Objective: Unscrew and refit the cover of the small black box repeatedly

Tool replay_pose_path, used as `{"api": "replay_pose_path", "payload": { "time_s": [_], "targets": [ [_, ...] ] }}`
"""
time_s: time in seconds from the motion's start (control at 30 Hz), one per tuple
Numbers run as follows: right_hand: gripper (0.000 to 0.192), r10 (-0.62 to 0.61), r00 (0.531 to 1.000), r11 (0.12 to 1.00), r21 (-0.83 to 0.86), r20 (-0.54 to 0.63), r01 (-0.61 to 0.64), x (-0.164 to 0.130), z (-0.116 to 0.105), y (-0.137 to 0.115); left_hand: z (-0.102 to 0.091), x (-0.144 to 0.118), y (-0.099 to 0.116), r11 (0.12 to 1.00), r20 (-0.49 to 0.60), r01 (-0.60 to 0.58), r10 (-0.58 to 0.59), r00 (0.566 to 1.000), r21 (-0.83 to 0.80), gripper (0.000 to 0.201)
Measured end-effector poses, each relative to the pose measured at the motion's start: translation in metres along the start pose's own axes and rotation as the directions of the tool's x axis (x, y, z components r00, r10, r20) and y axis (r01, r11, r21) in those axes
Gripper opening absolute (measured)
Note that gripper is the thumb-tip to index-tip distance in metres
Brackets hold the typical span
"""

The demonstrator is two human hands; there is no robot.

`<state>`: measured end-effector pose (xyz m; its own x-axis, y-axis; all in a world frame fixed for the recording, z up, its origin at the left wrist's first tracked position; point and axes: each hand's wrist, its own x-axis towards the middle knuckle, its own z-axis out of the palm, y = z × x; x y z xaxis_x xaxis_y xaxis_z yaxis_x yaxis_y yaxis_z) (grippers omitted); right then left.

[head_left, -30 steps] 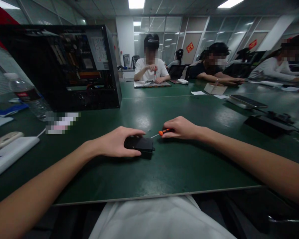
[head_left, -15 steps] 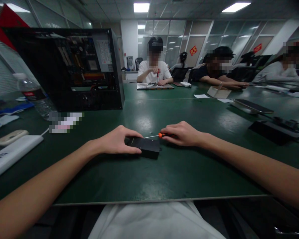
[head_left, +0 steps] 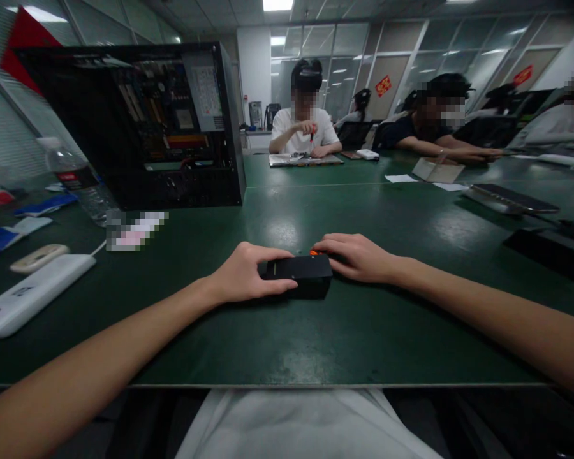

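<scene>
My left hand is closed around the left end of a small black rectangular box, thumb on the near edge and fingers on the far edge. The box is low over the green table, its flat top and near side towards me. Beyond its right end, my right hand is closed on a screwdriver. Only a bit of the screwdriver's orange handle shows; its shaft and tip are hidden, apparently behind the box.
An open black computer case stands at the back left, beside a plastic bottle and a white power bank. Black devices lie on the right. Across the green table, a person works with a red-handled tool.
The screwdriver's metal shaft, visible earlier between my hands, is now out of sight. The box has turned slightly, and its right end is closer to my right hand. The whole view has shifted a little.
</scene>
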<state>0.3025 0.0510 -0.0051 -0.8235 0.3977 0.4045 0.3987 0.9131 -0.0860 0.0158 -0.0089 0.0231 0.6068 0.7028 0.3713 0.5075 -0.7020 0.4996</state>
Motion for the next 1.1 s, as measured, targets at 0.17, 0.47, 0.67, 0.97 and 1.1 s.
{"api": "replay_pose_path", "payload": {
  "time_s": [0.17,0.47,0.67,0.97,1.1],
  "targets": [
    [0.03,0.021,0.999,1.0,-0.014,0.038,-0.021,0.0,-0.002,0.004,-0.002,0.006,-0.003,0.966,-0.176,0.115,-0.158,0.972,-0.232,0.039],
    [0.037,0.201,0.977,0.972,-0.141,0.077,-0.189,-0.001,-0.005,0.018,-0.015,0.008,-0.052,0.954,-0.087,0.29,-0.283,0.955,0.08,0.044],
    [0.037,0.206,0.978,0.974,-0.103,0.03,-0.202,0.006,-0.01,0.006,-0.015,0.012,-0.059,0.928,-0.089,0.276,-0.262,0.961,0.25,0.03],
    [0.067,-0.031,0.999,0.993,0.112,-0.007,0.032,0.018,-0.016,-0.06,-0.013,0.012,-0.053,0.936,-0.15,0.25,-0.217,0.964,0.249,0.025],
    [0.056,-0.083,0.996,0.997,0.003,0.018,0.083,0.02,-0.013,-0.076,-0.01,0.011,-0.054,0.935,-0.121,0.234,-0.208,0.971,0.268,0.025]
  ]
}}
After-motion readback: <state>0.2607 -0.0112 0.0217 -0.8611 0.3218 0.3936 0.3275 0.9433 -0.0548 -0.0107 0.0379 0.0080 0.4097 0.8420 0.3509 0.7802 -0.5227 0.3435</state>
